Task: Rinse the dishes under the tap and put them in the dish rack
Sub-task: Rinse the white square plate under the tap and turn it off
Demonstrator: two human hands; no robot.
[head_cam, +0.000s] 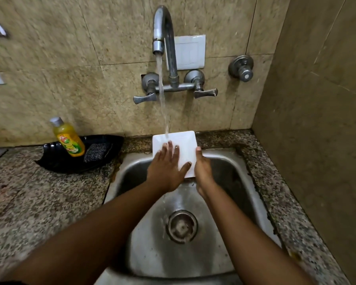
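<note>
- Two bare forearms enter from the near edge, cut off there, and reach out over the steel sink [136, 239]; its near rim is hidden under the arms and the frame's bottom edge.
- Round drain [182, 226] sits in the middle of the basin, wet, its detail blurred by water.
- Left hand [167, 167] lies flat on the top face of the white square plate [186, 149], fingers straight and spread, thumb stretched toward the plate's near right corner; it curls round nothing.
- Right hand [202, 168] grips the plate's right edge, thumb on top near the far part of that edge; the fingers below are hidden by the plate.
- Plate is held above the far part of the basin, its far edge over the counter strip [220, 138]. It is square, so no long axis shows; it tilts with the far edge higher, face up. Its near left part is covered by the left hand.
- Water from the tap [162, 31] lands on the plate's far left area, just beyond the left fingertips.
- Left of the sink, a black tray [49, 159] holds a yellow dish-soap bottle [68, 138] and a dark scrub pad [96, 152].
- No dish rack is visible in this view.
</note>
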